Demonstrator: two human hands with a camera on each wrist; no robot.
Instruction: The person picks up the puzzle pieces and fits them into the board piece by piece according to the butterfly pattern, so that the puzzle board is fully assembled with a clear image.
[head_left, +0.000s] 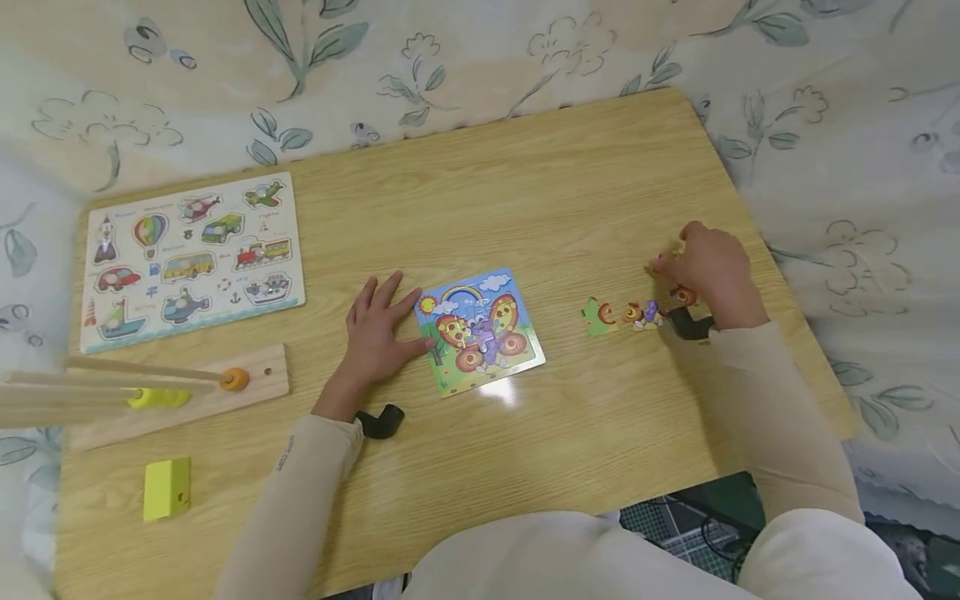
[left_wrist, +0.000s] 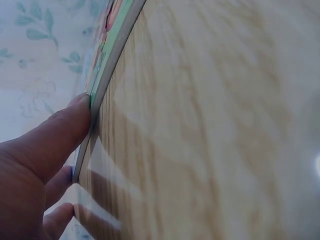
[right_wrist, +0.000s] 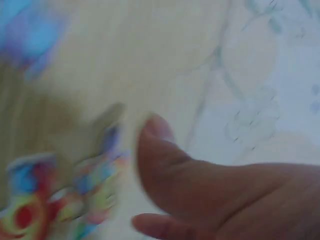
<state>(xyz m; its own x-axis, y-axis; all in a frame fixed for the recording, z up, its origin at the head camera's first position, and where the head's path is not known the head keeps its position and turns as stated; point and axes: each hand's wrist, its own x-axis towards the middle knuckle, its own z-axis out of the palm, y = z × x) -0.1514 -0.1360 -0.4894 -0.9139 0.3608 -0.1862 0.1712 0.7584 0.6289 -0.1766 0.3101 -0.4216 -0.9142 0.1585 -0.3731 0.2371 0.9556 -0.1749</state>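
Note:
In the head view, a square butterfly puzzle board (head_left: 491, 304) lies mid-table, its picture showing a rainbow and a sun. My left hand (head_left: 380, 333) rests at its left side with fingers spread. The thumb touches the board's edge (left_wrist: 112, 60) in the left wrist view. On the right, my right hand (head_left: 708, 267) hovers over small puzzle pieces (head_left: 643, 315), fingers bent downward. Blurred in the right wrist view, a tilted-looking piece (right_wrist: 102, 182) sits beside the right thumb (right_wrist: 162, 155), apart from it. Between that thumb and the finger below, nothing shows.
At the back left lies a vehicle puzzle board (head_left: 191, 254). Nearer stands a wooden base (head_left: 266, 375) with upright rods and coloured beads. A yellow-green block (head_left: 167, 489) is at the front left. Patterned cloth (head_left: 480, 58) borders the table's back.

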